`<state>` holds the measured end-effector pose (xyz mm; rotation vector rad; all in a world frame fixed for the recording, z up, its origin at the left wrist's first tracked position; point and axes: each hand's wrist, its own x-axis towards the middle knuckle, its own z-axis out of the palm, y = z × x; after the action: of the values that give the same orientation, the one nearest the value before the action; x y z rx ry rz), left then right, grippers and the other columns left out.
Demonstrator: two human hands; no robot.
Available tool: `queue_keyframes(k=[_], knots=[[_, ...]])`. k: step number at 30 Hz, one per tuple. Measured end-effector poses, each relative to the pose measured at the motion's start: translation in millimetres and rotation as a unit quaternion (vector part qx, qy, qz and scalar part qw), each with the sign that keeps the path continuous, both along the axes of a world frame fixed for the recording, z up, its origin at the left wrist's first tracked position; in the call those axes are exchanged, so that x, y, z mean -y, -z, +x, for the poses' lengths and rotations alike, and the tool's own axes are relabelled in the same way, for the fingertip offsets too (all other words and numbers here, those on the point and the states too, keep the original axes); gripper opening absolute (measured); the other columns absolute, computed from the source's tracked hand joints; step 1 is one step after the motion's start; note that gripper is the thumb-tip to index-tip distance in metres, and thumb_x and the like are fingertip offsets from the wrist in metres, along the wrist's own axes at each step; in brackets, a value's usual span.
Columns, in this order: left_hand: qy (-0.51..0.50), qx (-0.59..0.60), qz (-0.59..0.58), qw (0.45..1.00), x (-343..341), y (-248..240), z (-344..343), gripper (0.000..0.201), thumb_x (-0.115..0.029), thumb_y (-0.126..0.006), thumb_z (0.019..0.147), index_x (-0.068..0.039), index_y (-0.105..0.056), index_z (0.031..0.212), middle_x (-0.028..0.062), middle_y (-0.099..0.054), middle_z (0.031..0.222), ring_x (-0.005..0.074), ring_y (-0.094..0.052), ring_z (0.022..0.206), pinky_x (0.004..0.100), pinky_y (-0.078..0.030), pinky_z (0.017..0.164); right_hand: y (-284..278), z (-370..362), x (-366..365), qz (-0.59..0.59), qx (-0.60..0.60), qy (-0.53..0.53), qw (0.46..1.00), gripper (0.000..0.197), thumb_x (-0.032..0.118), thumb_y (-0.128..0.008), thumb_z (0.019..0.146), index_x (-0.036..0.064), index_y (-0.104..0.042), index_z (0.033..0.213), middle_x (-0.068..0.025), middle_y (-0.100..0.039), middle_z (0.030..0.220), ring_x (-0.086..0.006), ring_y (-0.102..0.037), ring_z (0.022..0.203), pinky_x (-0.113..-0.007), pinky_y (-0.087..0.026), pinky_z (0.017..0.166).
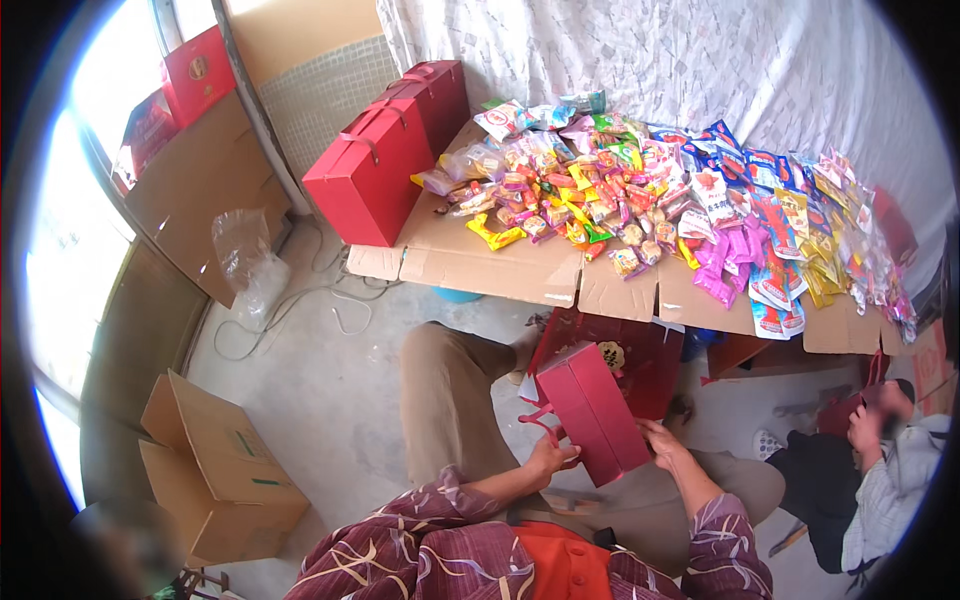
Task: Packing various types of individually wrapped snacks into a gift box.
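Okay, gripping the dark red box (597,410) from both sides, wrapping the left hand (548,462) around the edge by the ribbon handle (537,415) and clasping the opposite edge with the right hand (663,446), so probably needing light, even pressure to avoid denting panels or pinching ribbon. Holding it tilted, just short of the cardboard-topped table (490,272) and its snack pile (600,200), but not seeing the fingers underneath or the bottom face. Also losing part of the red panel with a gold emblem (650,378) behind it, and getting only a cut-off co-worker (905,480) at the right rim.
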<state>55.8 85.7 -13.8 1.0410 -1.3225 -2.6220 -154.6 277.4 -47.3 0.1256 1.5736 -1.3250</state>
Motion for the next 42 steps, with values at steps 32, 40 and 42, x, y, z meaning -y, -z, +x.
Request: queue_keyframes(k=[32, 40, 42], knots=[[0.041, -0.236, -0.548, 0.802, 4.1, -137.2, 72.7, 0.071, -0.030, -0.087, 0.075, -0.002, -0.050, 0.128, 0.0156, -0.055, 0.124, 0.0337, -0.056, 0.115, 0.0427, -0.046, 0.096, -136.6, 36.1, 9.6, -0.251, 0.008, 0.006, 0.968, 0.033, 0.011, -0.065, 0.095, 0.0032, -0.062, 0.127, -0.0088, -0.068, 0.117, -0.0193, -0.069, 0.100, -0.033, -0.058, 0.086], [-0.010, -0.307, -0.576, 0.757, 20.4, -174.9, 39.8, 0.071, -0.024, -0.089, 0.072, -0.003, -0.050, 0.127, 0.0140, -0.057, 0.117, 0.0293, -0.056, 0.105, 0.0404, -0.048, 0.088, -143.0, 18.9, 7.7, -0.308, -0.027, 0.042, 0.950, 0.041, 0.027, -0.054, 0.101, 0.0037, -0.054, 0.136, -0.0093, -0.063, 0.127, -0.0219, -0.064, 0.111, -0.036, -0.055, 0.093], [-0.059, -0.324, -0.574, 0.749, 32.5, -188.1, 23.0, 0.072, -0.024, -0.089, 0.072, -0.003, -0.051, 0.128, 0.0146, -0.057, 0.115, 0.0269, -0.055, 0.098, 0.0403, -0.049, 0.086, -154.4, 18.6, 14.7, -0.325, -0.013, 0.039, 0.945, 0.047, 0.035, -0.053, 0.102, 0.0044, -0.051, 0.138, -0.0096, -0.061, 0.131, -0.0232, -0.062, 0.116, -0.037, -0.052, 0.097]])
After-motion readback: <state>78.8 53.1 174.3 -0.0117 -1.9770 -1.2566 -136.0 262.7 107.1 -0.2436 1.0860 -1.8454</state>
